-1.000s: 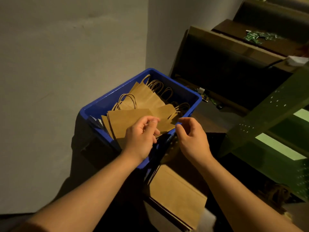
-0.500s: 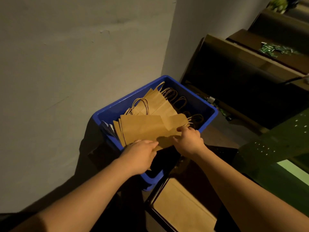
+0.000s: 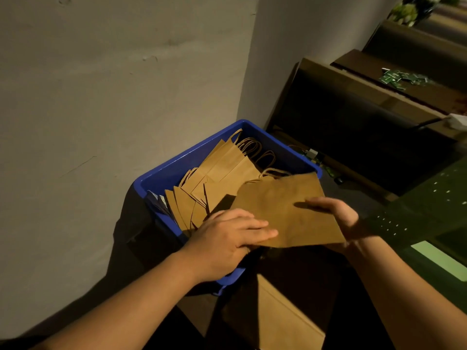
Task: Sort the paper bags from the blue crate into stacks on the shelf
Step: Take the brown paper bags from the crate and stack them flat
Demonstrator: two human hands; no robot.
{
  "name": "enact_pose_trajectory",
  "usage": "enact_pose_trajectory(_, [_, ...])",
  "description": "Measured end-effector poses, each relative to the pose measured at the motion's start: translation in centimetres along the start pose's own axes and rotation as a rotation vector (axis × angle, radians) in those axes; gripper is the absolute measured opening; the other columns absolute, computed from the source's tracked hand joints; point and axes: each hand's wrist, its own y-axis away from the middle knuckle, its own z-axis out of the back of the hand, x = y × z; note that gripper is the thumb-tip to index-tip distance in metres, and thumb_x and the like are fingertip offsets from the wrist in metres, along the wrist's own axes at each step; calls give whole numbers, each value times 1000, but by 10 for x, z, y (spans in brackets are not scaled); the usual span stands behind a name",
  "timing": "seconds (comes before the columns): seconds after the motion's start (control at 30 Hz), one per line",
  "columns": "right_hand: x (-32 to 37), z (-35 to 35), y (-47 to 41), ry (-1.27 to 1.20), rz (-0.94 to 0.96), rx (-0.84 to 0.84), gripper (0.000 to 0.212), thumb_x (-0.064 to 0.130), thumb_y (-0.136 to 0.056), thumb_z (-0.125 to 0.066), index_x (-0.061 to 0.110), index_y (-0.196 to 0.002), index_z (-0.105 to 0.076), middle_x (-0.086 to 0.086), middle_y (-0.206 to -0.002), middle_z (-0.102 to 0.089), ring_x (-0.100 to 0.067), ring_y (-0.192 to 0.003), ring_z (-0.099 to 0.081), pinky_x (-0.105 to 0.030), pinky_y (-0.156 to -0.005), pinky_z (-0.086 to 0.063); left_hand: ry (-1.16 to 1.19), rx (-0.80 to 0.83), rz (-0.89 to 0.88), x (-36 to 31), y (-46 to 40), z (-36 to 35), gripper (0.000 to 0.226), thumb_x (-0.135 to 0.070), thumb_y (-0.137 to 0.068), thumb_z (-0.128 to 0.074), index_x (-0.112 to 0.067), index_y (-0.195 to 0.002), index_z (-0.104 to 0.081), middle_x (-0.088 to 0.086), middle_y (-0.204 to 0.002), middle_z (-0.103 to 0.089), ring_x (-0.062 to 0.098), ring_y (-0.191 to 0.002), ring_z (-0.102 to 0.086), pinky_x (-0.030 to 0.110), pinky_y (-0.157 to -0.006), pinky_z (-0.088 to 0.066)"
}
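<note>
Above the near right corner of the blue crate (image 3: 161,173), one flat brown paper bag (image 3: 285,210) is held clear of the pile, face up and roughly level. Its long axis runs from the near left to the far right, with the twisted handles at the far end, over the crate. The right hand (image 3: 333,215) grips the bag's right edge: the thumb lies on top and the remaining fingers are hidden beneath, so that hand holds the bag. The left hand (image 3: 227,236) lies at the near left corner with straight fingers pressed flat on the upper face; whether its thumb curls under cannot be told. Both hands touch the bag; the right appears to carry it. More paper bags (image 3: 222,173) remain fanned in the crate, handles toward the far wall. A stack of brown paper (image 3: 283,322) lies on a lower surface just below the hands. Judged from this, the transfer goes down and toward the person, and the right hand is better placed to lead.
</note>
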Motion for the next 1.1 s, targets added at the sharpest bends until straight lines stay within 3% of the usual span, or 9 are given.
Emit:
enact_pose_trajectory(0.1, [-12,22,-4,18,56,-11,20,9,-99,-55,6,-118,-60,-13,-80,-74,-27,-61,-72,-32,-51,-59,164,132,133,12,-1,6,61,-81,-91,-32,-52,-142,-49,-32,-148,-44,-9,-142,-28,34,-116,-29])
enact_pose_trajectory(0.23, [-37,47,-9,-184,66,-137,11,7,-100,-54,0,-103,-62,-11,-71,-72,-27,-59,-71,-41,-54,-61,464,-165,673,37,-21,11,34,-50,-102,-49,-37,-131,-61,-15,-125,-62,5,-112,-59,27,-86,-52])
enact_pose_trajectory(0.3, [-46,53,-7,-340,87,-213,9,5,-100,-53,7,-99,-62,-9,-78,-72,-23,-68,-73,-35,-63,-58,456,-123,931,51,-34,12,31,-39,-103,-53,-29,-132,-59,-11,-115,-61,9,-97,-59,28,-76,-49])
enact_pose_trajectory(0.37, [-51,55,-2,-406,150,-285,16,1,-100,-49,10,-106,-60,-5,-92,-65,-17,-82,-64,-28,-70,-48,433,-32,1023,64,-46,9,34,-35,-103,-53,-21,-134,-57,-6,-111,-58,15,-98,-55,36,-82,-48])
enact_pose_trajectory(0.5, [-66,60,17,-321,71,-366,19,3,-100,-47,12,-89,-60,-8,-80,-62,-17,-71,-56,-28,-67,-42,543,14,1189,79,-63,-8,51,-38,-99,-57,-10,-142,-49,12,-132,-59,31,-118,-55,43,-101,-49])
enact_pose_trajectory(0.67, [-103,84,29,-218,-38,-454,19,19,-98,-56,9,-82,-60,-11,-77,-58,-26,-73,-56,-38,-69,-42,673,-28,1225,83,-78,-22,55,-36,-99,-60,-6,-144,-49,14,-142,-54,32,-126,-52,40,-108,-49])
enact_pose_trajectory(0.83, [-153,110,38,-128,-151,-558,22,10,-90,-56,1,-70,-51,-11,-52,-43,-24,-42,-45,-27,-49,-36,153,205,1096,77,-77,-23,60,-51,-95,-58,-8,-136,-48,9,-112,-58,30,-106,-56,38,-89,-52])
enact_pose_trajectory(0.93, [-189,115,37,-154,-139,-651,14,6,-96,-57,1,-84,-57,-19,-76,-55,-31,-64,-56,-33,-64,-41,-17,269,1021,77,-74,-28,87,-64,-90,-58,-14,-156,-31,14,-154,-38,38,-140,-38,48,-106,-43])
enact_pose_trajectory(1.1, [-223,111,29,-77,-172,-695,8,7,-95,-60,-1,-95,-60,-26,-92,-63,-41,-89,-64,-44,-77,-46,-144,343,948,85,-66,-40,81,-69,-90,-46,-19,-154,-38,11,-156,-39,38,-143,-31,53,-112,-38])
